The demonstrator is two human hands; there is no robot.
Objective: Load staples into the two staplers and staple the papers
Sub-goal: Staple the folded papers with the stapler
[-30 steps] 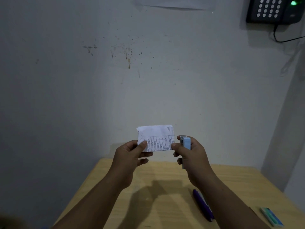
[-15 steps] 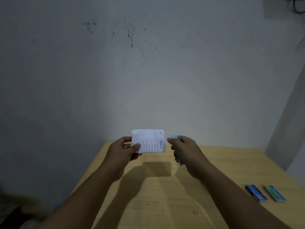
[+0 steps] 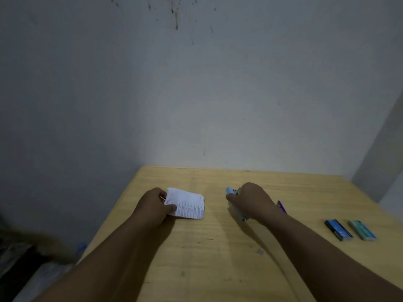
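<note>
**Two hands low over the table, paper in one and stapler in the other**

Two things are in hand above the pale wooden table, which meets a grey, speckled wall. The left hand pinches the small folded white paper with printed columns by its left edge, thumb on top, so the right edge hangs free just over the wood; holding it this way probably leaves that side open for a stapler's mouth. The right hand has its fingers curled round the light-blue handheld stapler, nose pointing up and away, tail slanting toward the person. The paper and stapler are well apart, so I judge no stapling is under way at this instant.

To the right, a dark-blue staple box and a teal staple box lie side by side on the table, clear of both arms. A purple pen-like object peeks out behind the right wrist, mostly hidden. A tiny grey scrap sits beneath the right forearm. Nothing lies between the paper and stapler.
</note>
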